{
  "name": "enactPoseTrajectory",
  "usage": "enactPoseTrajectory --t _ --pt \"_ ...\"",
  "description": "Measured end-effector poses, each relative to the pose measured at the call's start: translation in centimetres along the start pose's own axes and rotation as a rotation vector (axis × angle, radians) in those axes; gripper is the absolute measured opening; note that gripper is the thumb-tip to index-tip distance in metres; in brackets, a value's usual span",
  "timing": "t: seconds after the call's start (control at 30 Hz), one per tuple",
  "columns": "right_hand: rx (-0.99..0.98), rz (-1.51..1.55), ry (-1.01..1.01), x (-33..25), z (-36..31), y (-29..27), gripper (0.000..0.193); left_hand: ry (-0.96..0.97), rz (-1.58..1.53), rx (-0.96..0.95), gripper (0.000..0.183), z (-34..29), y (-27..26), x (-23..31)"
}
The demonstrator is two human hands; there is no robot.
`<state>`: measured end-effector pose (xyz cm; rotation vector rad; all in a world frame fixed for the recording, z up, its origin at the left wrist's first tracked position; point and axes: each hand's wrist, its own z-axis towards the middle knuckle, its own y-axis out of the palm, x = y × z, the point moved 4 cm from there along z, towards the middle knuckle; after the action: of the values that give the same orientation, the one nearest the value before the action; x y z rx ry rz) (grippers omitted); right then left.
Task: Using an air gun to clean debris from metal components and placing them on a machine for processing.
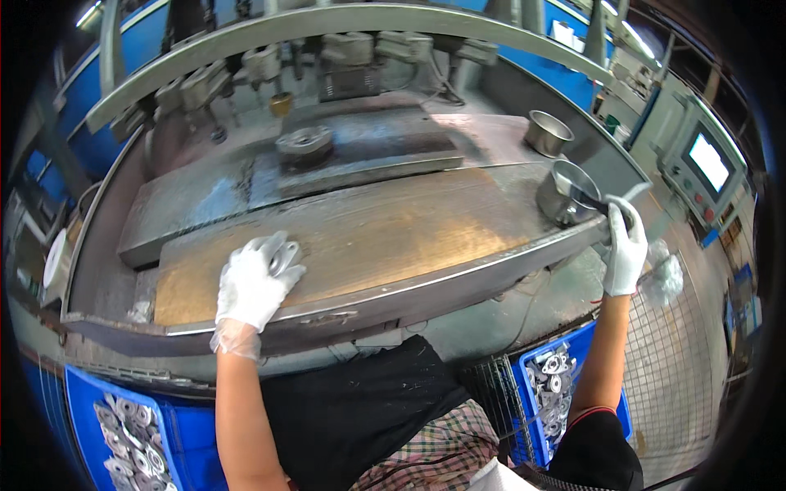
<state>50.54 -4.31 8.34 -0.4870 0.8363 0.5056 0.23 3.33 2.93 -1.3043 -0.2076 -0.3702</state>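
Observation:
My left hand [252, 282], in a white glove, is closed around a small grey metal part [284, 257] just above or on the brown board [368, 237]. Its fingers partly cover the part. At the right, my gloved right hand [626, 245] grips a brush-like tool [594, 202] with a dark section and a pale end. The tool's dark end reaches over the rim into a metal pot [565, 214]; its tip is hidden there.
A second metal pot [548, 133] stands farther back. A round metal block [304, 146] sits on the raised plate, below a row of machine heads [348, 49]. Blue bins of metal parts [131, 438] [553, 385] flank me. A control panel [706, 168] stands right.

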Motion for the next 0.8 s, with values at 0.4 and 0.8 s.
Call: enactPoseTrajectory --t 0.4,0.8 --pt "-0.366 0.709 0.222 -4.9 5.9 30.0 0.029 0.043 -0.045 0.039 0.054 -0.1 0.0 -0.6" --pt "-0.419 0.713 0.17 -6.9 0.1 30.0 0.036 0.013 -0.002 0.022 0.054 -0.2 0.2 -1.6"
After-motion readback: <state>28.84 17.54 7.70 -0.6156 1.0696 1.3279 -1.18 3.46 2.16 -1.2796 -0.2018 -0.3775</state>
